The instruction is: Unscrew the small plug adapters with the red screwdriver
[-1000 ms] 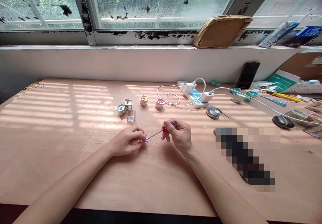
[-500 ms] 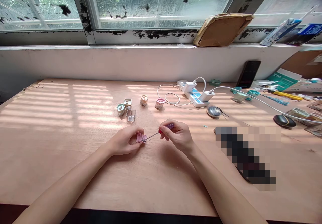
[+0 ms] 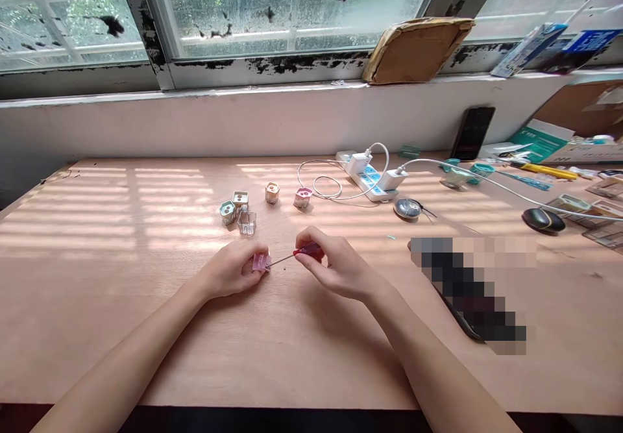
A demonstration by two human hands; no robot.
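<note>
My left hand (image 3: 232, 271) is closed on a pink plastic pencil sharpener part (image 3: 261, 262), held just above the table. In my right hand (image 3: 341, 265) is a screwdriver (image 3: 306, 250) with a red and purple handle, its thin shaft pointing left and its tip at the edge of the pink part. A tiny dark piece (image 3: 285, 268), perhaps a screw, lies on the wood below the shaft. Beyond my hands stand a green sharpener (image 3: 228, 212), a brown-topped sharpener (image 3: 240, 200), an orange sharpener (image 3: 272, 192), a pink-topped sharpener (image 3: 302, 197) and a clear open container (image 3: 247, 224).
A white power strip (image 3: 374, 183) with plugged-in chargers and a looping cable (image 3: 327, 189) lies behind. To the right are a round silver object (image 3: 407, 208), a black mouse (image 3: 544, 220), a partly pixelated dark object (image 3: 467, 290) and a yellow cutter (image 3: 549, 171).
The view has shifted slightly, so everything sits further left. The pink part is turned a little in my left hand, and the screwdriver tip still meets its edge.
</note>
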